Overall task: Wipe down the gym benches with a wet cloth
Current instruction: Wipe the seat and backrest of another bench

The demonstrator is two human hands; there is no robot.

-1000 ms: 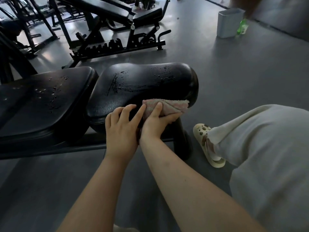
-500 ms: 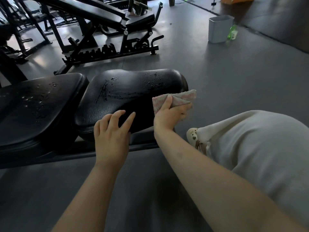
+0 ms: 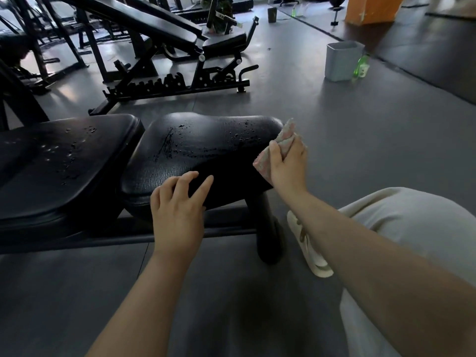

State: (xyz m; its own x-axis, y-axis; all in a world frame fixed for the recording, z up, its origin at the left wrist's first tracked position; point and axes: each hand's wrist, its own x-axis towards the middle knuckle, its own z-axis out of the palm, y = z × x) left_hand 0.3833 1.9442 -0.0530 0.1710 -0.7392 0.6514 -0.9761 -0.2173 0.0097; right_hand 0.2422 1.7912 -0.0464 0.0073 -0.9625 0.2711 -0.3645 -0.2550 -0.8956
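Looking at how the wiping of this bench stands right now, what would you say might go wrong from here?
Water beads sit on the rounded black vinyl seat pad and the flat black back pad; a hasty pass may leave them wet. The right hand grips the bunched pink-grey cloth off the pad's end, so little cloth would touch. The left hand rests on the damp edge and might slip.

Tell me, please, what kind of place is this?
Most likely a gym. A padded black bench with water drops stands in front, an adjustable incline bench on a notched steel frame behind it, all on dark rubber flooring.
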